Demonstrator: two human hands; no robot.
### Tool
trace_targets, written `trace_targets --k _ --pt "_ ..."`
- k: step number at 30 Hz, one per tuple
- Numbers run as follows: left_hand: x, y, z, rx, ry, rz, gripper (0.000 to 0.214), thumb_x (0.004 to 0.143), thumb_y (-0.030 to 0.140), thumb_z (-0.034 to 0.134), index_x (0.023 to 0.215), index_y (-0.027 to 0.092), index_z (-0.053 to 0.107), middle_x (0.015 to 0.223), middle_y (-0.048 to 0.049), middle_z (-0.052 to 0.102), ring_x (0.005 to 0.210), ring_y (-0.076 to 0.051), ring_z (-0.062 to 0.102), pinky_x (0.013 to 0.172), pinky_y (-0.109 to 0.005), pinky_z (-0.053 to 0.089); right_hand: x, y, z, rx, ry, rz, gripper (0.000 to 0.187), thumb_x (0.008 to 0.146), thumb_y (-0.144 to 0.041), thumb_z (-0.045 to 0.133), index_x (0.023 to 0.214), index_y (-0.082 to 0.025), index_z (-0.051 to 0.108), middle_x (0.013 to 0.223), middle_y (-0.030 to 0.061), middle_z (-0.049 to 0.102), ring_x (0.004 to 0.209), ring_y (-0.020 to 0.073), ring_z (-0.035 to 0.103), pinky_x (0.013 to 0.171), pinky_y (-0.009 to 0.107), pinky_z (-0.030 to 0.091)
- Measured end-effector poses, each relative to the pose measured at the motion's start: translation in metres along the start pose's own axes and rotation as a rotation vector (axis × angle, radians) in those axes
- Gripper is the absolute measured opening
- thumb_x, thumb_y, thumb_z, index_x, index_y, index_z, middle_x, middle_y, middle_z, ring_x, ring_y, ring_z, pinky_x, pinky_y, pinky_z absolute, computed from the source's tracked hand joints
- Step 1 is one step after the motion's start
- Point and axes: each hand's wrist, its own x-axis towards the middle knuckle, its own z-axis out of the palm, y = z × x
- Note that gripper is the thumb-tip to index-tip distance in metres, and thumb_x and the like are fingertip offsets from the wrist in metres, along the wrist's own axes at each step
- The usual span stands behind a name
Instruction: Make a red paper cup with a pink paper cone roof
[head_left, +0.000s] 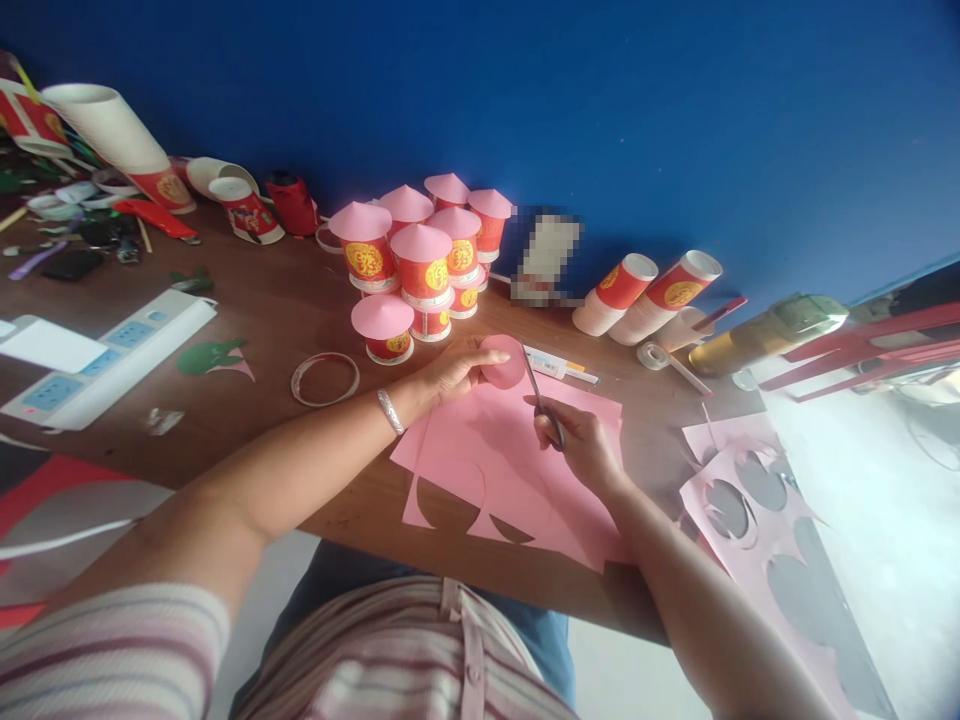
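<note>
My left hand (459, 368) pinches the edge of a round pink paper disc (504, 364) above the table. In my right hand (581, 440) is a pair of scissors (532, 375), its blades pointing up at the disc's right edge. Whether the blades touch the paper I cannot tell. Pink paper sheets (517, 470) lie flat below both hands, with curved pieces cut from the near edge. Beyond my left hand stand several red paper cups with pink cone tops (421, 262), some stacked on others.
A power strip (127, 345) and a clear ring of tape (325, 380) lie left. Stacked paper cups (664, 300), a small tape roll (654, 356) and a gold cylinder (769, 335) are at the right. Pink scraps with round holes (750, 500) hang by the table's right edge. A blue wall (600, 100) rises behind.
</note>
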Motion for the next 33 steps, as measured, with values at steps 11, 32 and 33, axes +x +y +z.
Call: trace_targets --k 11,32,33 --pt "0.003 -0.003 -0.007 0.025 -0.006 0.029 0.033 0.067 0.035 0.091 0.085 0.015 0.072 0.078 -0.0011 0.070 0.072 -0.012 0.061 0.074 -0.027 0.048 -0.001 -0.003 0.000 -0.001 0.007 -0.013 0.057 0.093 -0.067 0.064 0.113 -0.015 0.077 0.059 -0.0039 0.051 0.057 0.0137 0.051 0.060 0.033 0.050" --pt "0.006 0.000 -0.008 -0.002 0.059 0.051 0.044 0.061 0.030 0.094 0.094 0.016 0.068 0.086 -0.0002 0.072 0.079 -0.012 0.066 0.075 -0.025 0.050 0.000 0.006 0.000 0.016 0.027 0.014 0.050 0.089 -0.056 0.070 0.115 -0.015 0.078 0.059 -0.0033 0.056 0.058 0.0132 0.050 0.060 0.032 0.050" --pt "0.006 0.000 -0.007 0.001 0.061 0.049 0.044 0.061 0.030 0.094 0.095 0.016 0.069 0.088 -0.0005 0.072 0.079 -0.012 0.066 0.075 -0.025 0.050 0.000 0.006 0.000 0.017 0.028 0.013 0.049 0.088 -0.055 0.070 0.115 -0.014 0.079 0.059 -0.0033 0.055 0.058 0.0133 0.050 0.060 0.032 0.050"
